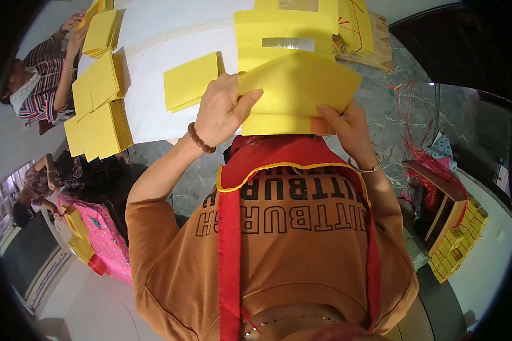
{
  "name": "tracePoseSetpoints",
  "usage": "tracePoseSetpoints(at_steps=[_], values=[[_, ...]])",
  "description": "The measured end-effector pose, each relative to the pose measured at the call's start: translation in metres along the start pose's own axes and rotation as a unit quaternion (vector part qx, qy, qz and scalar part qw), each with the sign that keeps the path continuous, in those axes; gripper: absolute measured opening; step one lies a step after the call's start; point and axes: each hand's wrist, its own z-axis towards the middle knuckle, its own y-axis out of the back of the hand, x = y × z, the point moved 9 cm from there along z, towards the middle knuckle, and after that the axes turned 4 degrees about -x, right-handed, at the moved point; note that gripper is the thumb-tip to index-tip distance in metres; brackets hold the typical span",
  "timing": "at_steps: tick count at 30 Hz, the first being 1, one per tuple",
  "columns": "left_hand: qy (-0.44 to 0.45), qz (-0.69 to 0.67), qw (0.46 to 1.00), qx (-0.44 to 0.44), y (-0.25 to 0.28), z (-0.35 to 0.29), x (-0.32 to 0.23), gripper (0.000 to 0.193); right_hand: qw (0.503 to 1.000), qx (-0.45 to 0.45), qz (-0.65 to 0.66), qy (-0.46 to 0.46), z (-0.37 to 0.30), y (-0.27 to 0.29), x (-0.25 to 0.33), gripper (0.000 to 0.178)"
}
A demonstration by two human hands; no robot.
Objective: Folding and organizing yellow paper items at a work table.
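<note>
Thin yellow rectangular sheet [290,94] pinched at both sides, by my left hand [226,108] and my right hand [347,128]

I have the sheet at the near edge of the white table [170,40], right in front of my body. A broad flap of it bows up between my hands, and a narrow strip lies along the edge nearest me. I cannot see whether anything is inside the fold.

My hands are apart, one clamped on each side of the sheet. The left has its back up, the thumb lying over the sheet's left edge; the right grips from the right, thumb on top. Both elbows are bent outward. I wear a brown beaded bracelet [201,139] on the left wrist and a thin pale bangle [365,165] on the right.

Just beyond are flat yellow sheets with shiny silver rectangles [288,44]. Left of my left hand lies a folded yellow piece [190,84], and farther left stand stacks of folded yellow pieces [99,131].

Rows of dark block lettering run across my brown sweatshirt [301,244], under a red apron with yellow edging [290,159].

To my right is a brown wooden box-like frame [446,182], red stringy material [426,184] bunched in and over it. At far left a person in a striped shirt [42,91] handles yellow pieces.
</note>
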Motion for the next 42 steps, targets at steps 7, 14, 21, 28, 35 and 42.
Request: tracePoseSetpoints(at_steps=[7, 14, 21, 28, 35, 42], values=[[0.143, 0.008, 0.989, 0.033, -0.009, 0.010, 0.027, 0.029, 0.988, -0.089, 0.113, 0.057, 0.008, 0.012, 0.008, 0.049], [0.126, -0.160, 0.979, -0.025, -0.014, 0.013, 0.047, 0.048, 0.993, -0.070, 0.099, 0.014, 0.013, 0.011, 0.001, 0.053], [0.122, -0.169, 0.977, -0.043, -0.011, 0.017, 0.038, 0.056, 0.992, -0.084, 0.090, 0.018, 0.016, 0.012, -0.002, 0.053], [0.182, -0.063, 0.981, -0.021, -0.004, 0.014, 0.031, 0.053, 0.995, -0.085, 0.058, 0.005, 0.019, 0.014, -0.002, 0.052], [-0.275, 0.310, 0.907, -0.071, -0.012, 0.014, -0.069, 0.054, 0.996, -0.078, 0.048, -0.009, 0.020, 0.013, -0.003, 0.051], [-0.267, 0.287, 0.905, 0.165, -0.068, -0.009, -0.045, 0.069, 0.998, -0.068, 0.013, 0.011, 0.024, 0.010, -0.005, 0.051]])
